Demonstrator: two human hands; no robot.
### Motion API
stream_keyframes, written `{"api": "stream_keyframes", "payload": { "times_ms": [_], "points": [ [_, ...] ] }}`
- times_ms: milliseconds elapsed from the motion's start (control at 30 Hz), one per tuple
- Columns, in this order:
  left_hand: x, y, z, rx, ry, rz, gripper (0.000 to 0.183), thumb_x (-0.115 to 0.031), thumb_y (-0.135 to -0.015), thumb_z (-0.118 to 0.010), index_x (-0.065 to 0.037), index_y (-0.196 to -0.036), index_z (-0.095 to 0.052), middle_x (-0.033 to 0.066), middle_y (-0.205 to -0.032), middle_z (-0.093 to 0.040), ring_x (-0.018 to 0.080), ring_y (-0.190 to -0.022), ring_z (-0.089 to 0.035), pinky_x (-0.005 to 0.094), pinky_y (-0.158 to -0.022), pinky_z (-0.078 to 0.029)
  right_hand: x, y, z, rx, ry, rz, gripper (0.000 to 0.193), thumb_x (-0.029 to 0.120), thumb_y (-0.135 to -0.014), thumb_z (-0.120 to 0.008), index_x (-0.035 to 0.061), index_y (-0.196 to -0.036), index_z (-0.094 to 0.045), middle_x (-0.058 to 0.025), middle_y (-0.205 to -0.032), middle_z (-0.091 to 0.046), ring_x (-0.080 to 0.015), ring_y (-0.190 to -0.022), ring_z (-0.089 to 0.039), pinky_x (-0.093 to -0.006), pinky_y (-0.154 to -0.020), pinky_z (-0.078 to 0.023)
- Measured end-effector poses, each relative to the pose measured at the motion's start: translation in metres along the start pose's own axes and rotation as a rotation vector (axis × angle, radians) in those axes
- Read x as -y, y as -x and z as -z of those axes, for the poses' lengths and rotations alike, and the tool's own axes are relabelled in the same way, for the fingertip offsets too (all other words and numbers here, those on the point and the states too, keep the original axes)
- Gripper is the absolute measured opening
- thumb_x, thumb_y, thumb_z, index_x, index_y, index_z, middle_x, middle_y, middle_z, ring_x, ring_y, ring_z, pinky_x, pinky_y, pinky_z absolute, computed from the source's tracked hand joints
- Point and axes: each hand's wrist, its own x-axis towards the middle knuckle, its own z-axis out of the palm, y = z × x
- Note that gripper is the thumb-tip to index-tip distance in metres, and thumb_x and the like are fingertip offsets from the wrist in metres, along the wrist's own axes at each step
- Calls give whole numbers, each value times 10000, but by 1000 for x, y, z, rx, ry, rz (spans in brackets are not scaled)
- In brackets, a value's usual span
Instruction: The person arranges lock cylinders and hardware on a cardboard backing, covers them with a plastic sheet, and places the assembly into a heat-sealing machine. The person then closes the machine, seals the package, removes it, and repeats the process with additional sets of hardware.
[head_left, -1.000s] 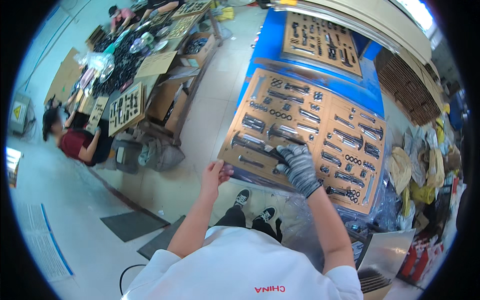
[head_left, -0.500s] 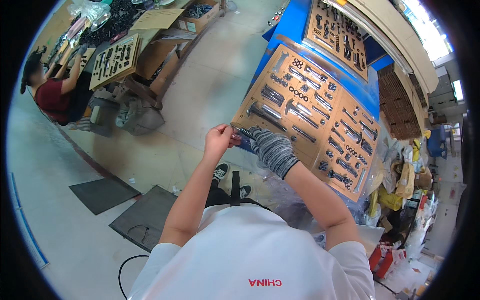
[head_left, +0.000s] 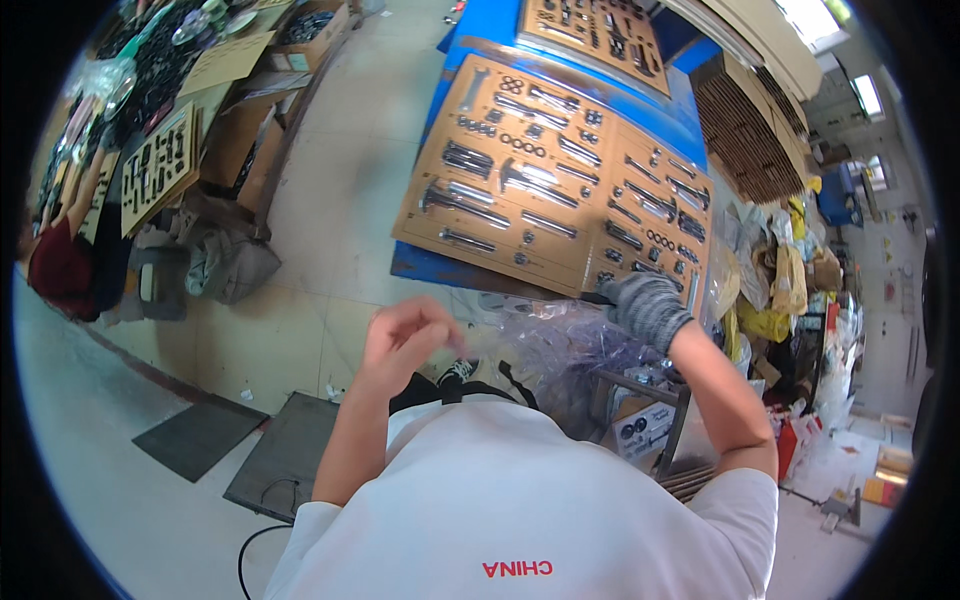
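My right hand, in a grey knitted glove, is closed at the near edge of a brown board. A short dark end of a black-handled tool sticks out from its fingers; the rest is hidden. My bare left hand is off the board, nearer my body, with its fingers curled and smeared by motion. Whether it holds anything does not show. Laid out in rows on the board, under shiny clear film, are a claw hammer, another hammer, a wrench, sockets and other hand tools.
A second tool board lies farther back on the blue table. Crumpled clear plastic hangs at the near edge. Stacked cardboard stands right. At left, a person sits by another board. Dark mats lie on the floor.
My hands were together at the board's near left corner. Now they are apart: the right has moved rightward along the edge with the tool, the left has drawn back. The view has shifted right.
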Motion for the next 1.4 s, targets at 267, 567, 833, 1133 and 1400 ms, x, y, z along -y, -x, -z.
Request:
{"api": "stream_keyframes", "payload": {
  "times_ms": [267,567,833,1133,1400],
  "points": [
    [-36,-10,5,665,-70,42,163,-19,-918,-563,57,-1012,-672,157,-895,-707,197,-736,-658,351,-611,-534,-144,110,-70,298,164,-328,329,260,-904,-604,168,-1191,-738,-151,-1054,-754,-353,-998,-719,-483,-911,-551],
    [90,-176,113,-556,-1179,65,413,-320,-1061,-505,21,-1233,-661,260,-1146,-704,401,-1063,-689,453,-884,-545,-164,123,-63,50,-105,-110,345,307,-905,-645,172,-1214,-722,-171,-981,-739,-390,-922,-703,-473,-836,-564],
    [70,-148,91,-513,-1295,110,373,-319,-1024,-581,1,-1173,-702,217,-999,-738,291,-903,-716,379,-826,-534,-85,-73,-19,-622,-574,107,328,334,-918,-673,114,-1159,-704,-147,-971,-715,-365,-877,-692,-471,-791,-563],
    [65,-435,131,-577,-897,205,605,-546,-991,-498,-12,-1132,-746,202,-1079,-735,322,-1077,-668,398,-967,-481,-5,-296,150,-571,-298,-78,341,344,-989,-561,88,-1134,-733,-165,-1031,-737,-342,-934,-725,-487,-806,-580],
    [62,-449,128,-563,-870,-76,221,-226,-821,-751,-28,-920,-754,147,-1070,-637,254,-940,-639,376,-823,-520,5,-321,170,-543,-282,-82,269,205,-956,-549,81,-1092,-745,-171,-1030,-744,-341,-952,-735,-479,-830,-584]
  ]
}}
